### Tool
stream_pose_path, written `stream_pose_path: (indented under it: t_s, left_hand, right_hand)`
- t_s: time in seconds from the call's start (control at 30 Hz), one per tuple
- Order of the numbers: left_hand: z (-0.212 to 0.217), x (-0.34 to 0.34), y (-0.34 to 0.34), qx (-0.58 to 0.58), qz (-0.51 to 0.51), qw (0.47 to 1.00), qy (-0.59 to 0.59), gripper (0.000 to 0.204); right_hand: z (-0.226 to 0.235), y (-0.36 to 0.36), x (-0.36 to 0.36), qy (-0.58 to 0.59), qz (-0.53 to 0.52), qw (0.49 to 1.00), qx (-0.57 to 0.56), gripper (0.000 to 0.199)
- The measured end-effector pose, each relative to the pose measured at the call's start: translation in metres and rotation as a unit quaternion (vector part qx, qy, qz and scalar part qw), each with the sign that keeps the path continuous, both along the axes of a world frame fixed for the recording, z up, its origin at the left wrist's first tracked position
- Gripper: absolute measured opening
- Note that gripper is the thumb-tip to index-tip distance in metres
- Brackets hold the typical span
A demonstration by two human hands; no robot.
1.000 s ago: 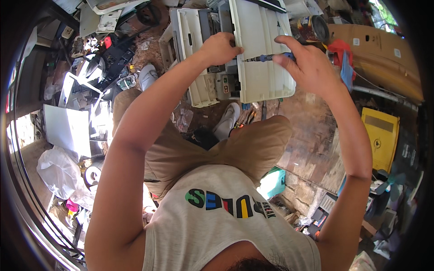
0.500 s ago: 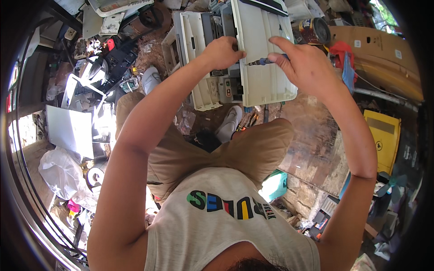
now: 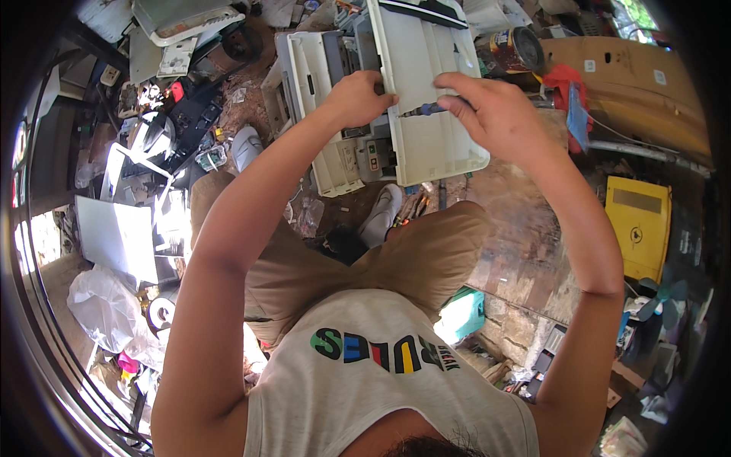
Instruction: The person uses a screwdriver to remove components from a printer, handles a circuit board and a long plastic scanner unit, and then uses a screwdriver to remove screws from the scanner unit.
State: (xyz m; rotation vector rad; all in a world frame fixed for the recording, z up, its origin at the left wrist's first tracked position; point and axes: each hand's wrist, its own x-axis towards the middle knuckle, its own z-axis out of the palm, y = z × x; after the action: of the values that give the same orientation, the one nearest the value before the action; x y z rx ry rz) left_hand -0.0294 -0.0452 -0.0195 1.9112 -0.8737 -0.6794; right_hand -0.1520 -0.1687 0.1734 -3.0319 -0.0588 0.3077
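Observation:
A large off-white printer [image 3: 346,145] with its covers swung apart stands on the brick floor in front of me. My left hand [image 3: 359,97] grips the left edge of its raised white lid panel [image 3: 434,145]. My right hand [image 3: 495,114] is closed around a blue-handled screwdriver [image 3: 426,110], whose tip points left across the panel toward my left hand. I sit on the floor in tan trousers, and a white shoe [image 3: 381,215] shows below the printer.
A yellow plastic case [image 3: 638,222] lies at the right, with a cardboard box [image 3: 632,68] and a tin can [image 3: 518,49] behind it. Scrap electronics and white panels [image 3: 114,232] pile up at the left. A teal box [image 3: 462,314] sits by my right knee.
The view has shifted slightly. Both hands stay on the lid panel, and my right hand with the screwdriver has moved a little to the left.

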Motion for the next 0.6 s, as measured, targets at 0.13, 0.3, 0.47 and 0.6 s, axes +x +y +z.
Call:
stream_pose_path:
  t_s: [0.13, 0.3, 0.47, 0.6]
  left_hand:
    - [0.002, -0.001, -0.001, 0.007, -0.009, 1.0, -0.004, 0.043]
    - [0.001, 0.002, 0.0, 0.007, -0.01, 1.0, 0.0, 0.043]
    - [0.001, 0.0, -0.001, 0.016, -0.003, 1.0, -0.025, 0.046]
    - [0.02, 0.0, 0.007, 0.108, 0.003, 0.991, -0.076, 0.048]
  right_hand:
    - [-0.005, -0.01, -0.004, -0.076, 0.162, 0.981, 0.079, 0.031]
    - [-0.001, 0.003, -0.007, -0.059, 0.056, 0.996, 0.043, 0.035]
    - [-0.006, -0.005, -0.009, -0.088, 0.087, 0.992, 0.012, 0.04]
    - [-0.008, -0.013, -0.004, -0.105, 0.136, 0.983, 0.064, 0.037]
